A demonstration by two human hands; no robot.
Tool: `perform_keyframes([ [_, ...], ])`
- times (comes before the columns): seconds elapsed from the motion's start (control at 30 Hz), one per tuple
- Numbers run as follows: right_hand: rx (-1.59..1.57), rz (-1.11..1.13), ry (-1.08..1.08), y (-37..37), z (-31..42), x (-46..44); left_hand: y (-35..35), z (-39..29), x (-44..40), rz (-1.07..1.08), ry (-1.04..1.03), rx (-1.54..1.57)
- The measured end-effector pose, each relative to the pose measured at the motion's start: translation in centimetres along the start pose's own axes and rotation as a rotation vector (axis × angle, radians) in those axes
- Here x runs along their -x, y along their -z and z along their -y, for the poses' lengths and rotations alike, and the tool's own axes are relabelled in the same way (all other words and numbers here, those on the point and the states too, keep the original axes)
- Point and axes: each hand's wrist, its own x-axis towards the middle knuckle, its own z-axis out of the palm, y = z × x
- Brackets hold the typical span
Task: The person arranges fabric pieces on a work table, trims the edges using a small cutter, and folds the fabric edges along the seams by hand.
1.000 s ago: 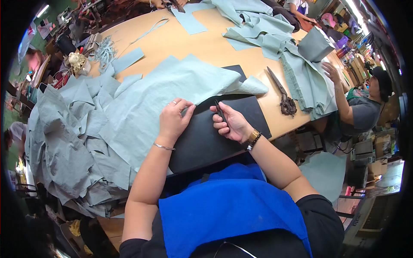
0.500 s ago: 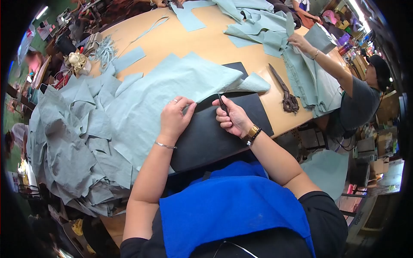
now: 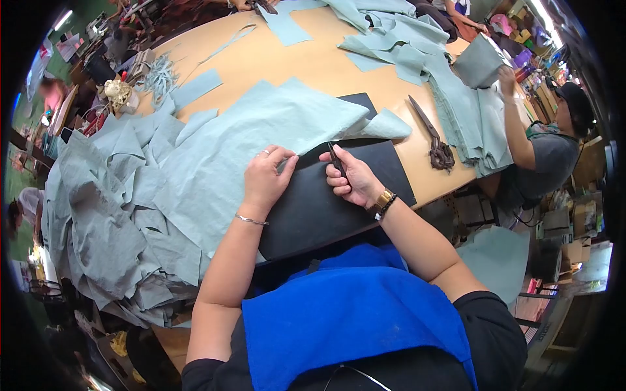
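Pale green fabric [image 3: 241, 130] lies spread over the table and partly over a black mat [image 3: 326, 202]. My left hand [image 3: 267, 174] pinches the fabric's near edge between thumb and fingers. To its right, my right hand [image 3: 352, 177] is wrapped round a small dark tool [image 3: 336, 159], apparently thread snips, whose tip points up at the fabric's edge. The tool's lower part is hidden in my palm. Large scissors [image 3: 432, 133] with wrapped handles lie on the table beyond the mat's right side.
A crumpled fabric heap [image 3: 104, 215] covers the table's left side. More fabric [image 3: 456, 117] lies at the right, beside a co-worker [image 3: 548, 146]. Thin strips [image 3: 156, 78] lie at the back left. Another person's hands [image 3: 244, 5] hold scissors at the far edge.
The co-worker at the right reached over the fabric, then drew the arm back and now holds a fabric piece up. My hands have barely moved.
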Motion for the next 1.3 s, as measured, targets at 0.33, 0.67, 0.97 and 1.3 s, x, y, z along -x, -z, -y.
perform_keyframes([
  [0.33,0.077,-0.036,0.033,-0.2,-0.3,0.0,0.1,0.1,0.0,0.013,0.011,-0.017],
  [0.67,0.274,-0.125,0.195,-0.2,1.2,2.6,5.0,1.1,-1.6,0.508,-0.043,-0.033],
  [0.97,1.423,-0.995,1.046,16.0,11.7,2.5,2.1,3.0,-1.5,0.388,0.214,-0.590],
  [1.3,1.988,-0.440,0.791,2.8,2.0,6.6,1.1,2.9,-3.2,0.391,0.045,-0.407],
])
